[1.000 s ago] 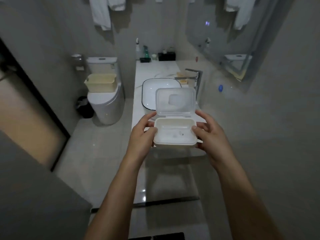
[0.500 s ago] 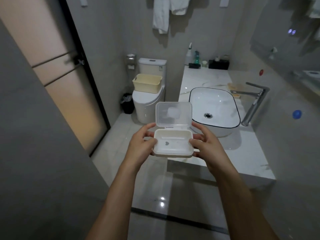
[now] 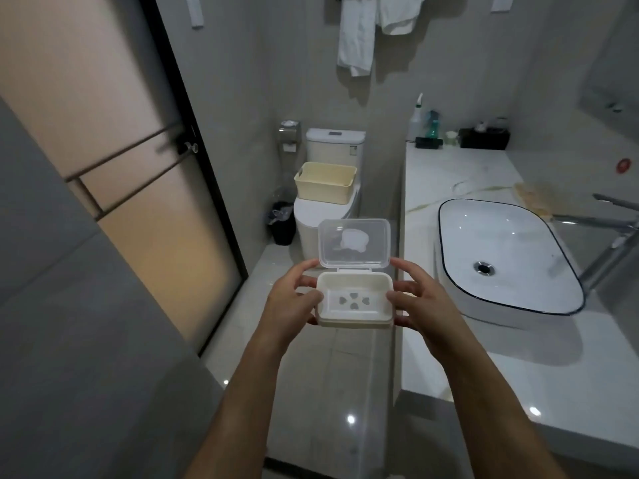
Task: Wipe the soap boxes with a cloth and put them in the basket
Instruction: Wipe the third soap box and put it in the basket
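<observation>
Both hands, left hand [image 3: 294,299] and right hand [image 3: 420,299], have fingers clamped on the open soap box [image 3: 354,300]; basket [image 3: 325,182] sits at 12 o'clock.

cream soap box [image 3: 354,302] (clear lid up); empty yellow basket [image 3: 325,182] on toilet.

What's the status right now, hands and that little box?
Left hand and right hand both grip the soap box, lid open. Basket sits ahead on the toilet lid. Nothing between them.
</observation>
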{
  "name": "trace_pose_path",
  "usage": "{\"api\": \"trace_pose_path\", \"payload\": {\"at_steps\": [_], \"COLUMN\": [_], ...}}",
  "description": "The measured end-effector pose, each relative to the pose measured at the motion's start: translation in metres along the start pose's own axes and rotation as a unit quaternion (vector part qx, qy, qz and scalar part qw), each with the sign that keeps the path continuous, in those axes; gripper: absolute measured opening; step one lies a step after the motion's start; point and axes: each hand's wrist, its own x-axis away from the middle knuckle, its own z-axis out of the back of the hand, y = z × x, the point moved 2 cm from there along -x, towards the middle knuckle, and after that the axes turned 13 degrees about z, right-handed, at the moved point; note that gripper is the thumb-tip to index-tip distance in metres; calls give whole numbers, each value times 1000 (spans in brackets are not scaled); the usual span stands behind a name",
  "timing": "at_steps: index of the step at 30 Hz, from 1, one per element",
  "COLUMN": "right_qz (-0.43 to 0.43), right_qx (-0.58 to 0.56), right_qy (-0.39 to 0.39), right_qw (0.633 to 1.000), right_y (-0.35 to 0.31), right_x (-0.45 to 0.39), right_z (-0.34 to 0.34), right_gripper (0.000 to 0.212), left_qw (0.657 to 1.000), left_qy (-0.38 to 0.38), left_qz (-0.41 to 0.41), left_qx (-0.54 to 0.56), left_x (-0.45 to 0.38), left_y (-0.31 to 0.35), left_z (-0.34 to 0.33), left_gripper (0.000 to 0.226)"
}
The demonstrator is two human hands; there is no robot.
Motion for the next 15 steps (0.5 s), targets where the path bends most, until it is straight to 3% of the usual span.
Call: {"api": "trace_pose_path", "payload": {"at_steps": [8,15], "right_qz": [-15,-10], "right_qx": [-21,-39], "right_qy": [-53,-99], "right_qw": [998,994], "right_y": [15,29], "right_x": [-124,-288], "right_z": [-45,-90], "right_gripper": [60,59], "left_qw": [999,991], "left_qy": [52,129], "left_qz": [13,5], "left_qx": [-5,23], "left_x": [-101,-224], "left_y": [22,61], "left_z": [42,81], "left_gripper": [58,58]}}
